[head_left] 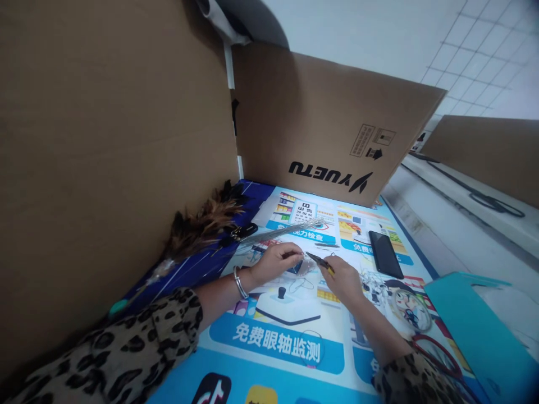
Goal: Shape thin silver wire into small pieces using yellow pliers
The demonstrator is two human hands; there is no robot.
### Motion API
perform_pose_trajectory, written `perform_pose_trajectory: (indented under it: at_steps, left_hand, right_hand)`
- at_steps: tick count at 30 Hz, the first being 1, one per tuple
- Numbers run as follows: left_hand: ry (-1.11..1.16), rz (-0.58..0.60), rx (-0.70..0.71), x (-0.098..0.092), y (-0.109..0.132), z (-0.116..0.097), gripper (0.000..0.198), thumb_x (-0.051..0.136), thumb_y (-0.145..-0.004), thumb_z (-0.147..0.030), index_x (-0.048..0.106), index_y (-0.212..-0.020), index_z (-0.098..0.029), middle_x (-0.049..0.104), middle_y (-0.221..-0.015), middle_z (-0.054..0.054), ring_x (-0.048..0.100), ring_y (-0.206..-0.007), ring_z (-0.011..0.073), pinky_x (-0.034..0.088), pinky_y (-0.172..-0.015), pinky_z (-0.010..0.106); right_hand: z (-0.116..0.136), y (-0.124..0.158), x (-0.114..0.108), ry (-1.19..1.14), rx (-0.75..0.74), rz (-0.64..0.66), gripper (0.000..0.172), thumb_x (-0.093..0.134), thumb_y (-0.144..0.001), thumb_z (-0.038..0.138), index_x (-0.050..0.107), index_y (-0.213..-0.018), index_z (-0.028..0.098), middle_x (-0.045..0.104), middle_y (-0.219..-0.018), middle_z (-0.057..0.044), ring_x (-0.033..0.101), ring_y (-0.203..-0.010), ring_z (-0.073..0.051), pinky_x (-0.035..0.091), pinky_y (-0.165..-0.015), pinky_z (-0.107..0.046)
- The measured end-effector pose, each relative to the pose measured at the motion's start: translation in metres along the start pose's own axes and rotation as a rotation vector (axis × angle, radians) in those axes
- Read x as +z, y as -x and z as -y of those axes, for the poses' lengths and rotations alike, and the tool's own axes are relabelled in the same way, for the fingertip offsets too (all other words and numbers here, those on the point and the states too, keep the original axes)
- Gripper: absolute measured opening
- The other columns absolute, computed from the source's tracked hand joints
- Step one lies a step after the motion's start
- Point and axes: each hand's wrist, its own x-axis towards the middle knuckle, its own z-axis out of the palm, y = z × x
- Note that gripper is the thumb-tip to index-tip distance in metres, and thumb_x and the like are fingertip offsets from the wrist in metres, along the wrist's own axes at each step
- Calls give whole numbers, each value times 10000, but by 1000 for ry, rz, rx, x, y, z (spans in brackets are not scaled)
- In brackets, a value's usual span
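My left hand (pixel 275 265), with a silver bangle (pixel 240 283) at the wrist, is closed in a pinch above the printed table cover (pixel 290 328). What sits between its fingertips is too small to make out. My right hand (pixel 344 280) grips a pair of pliers (pixel 319 261) with dark jaws and yellow-and-black handles. Their tip points left, close to my left fingertips but a small gap away. Just beyond the hands lies a bundle of thin silver wires (pixel 290 228). Under my left hand is a small dark item, partly hidden.
A black phone (pixel 385 254) lies at the right, above a clear round container (pixel 407 308) and a red ring-shaped item (pixel 438 354). Brown feathers (pixel 202 224) line the left side. Cardboard panels (pixel 328 123) stand behind and left. A teal box (pixel 475 331) is at the right edge.
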Motion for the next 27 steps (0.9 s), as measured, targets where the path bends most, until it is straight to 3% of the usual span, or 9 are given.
perform_pose_trajectory:
  at_steps: [10,20,27]
  left_hand:
    - [-287,3,247,-2,5,2,161,484,-810,-211,628,-853,-154,627,-808,67,558,-794,152,443,-735,289]
    - [-362,-56,139,0,8,1,151,538,-776,-262,560,-883,-157,595,-783,28,529,-699,126,419,-659,244]
    - [-424,-37,173,-1,8,2,120,538,-775,-274,530,-795,-156,564,-707,3,507,-653,117,401,-628,237]
  right_hand:
    - [5,2,2,-77,-8,10,219,439,-820,364,564,-948,238,606,-863,-19,550,-818,-148,381,-677,-217]
    - [5,1,2,-89,-30,2,203,449,-816,347,559,-944,234,598,-857,-17,543,-829,-147,384,-703,-219]
    - [2,1,8,-120,-47,-88,206,450,-814,342,561,-939,221,596,-862,-25,544,-823,-153,397,-702,-228]
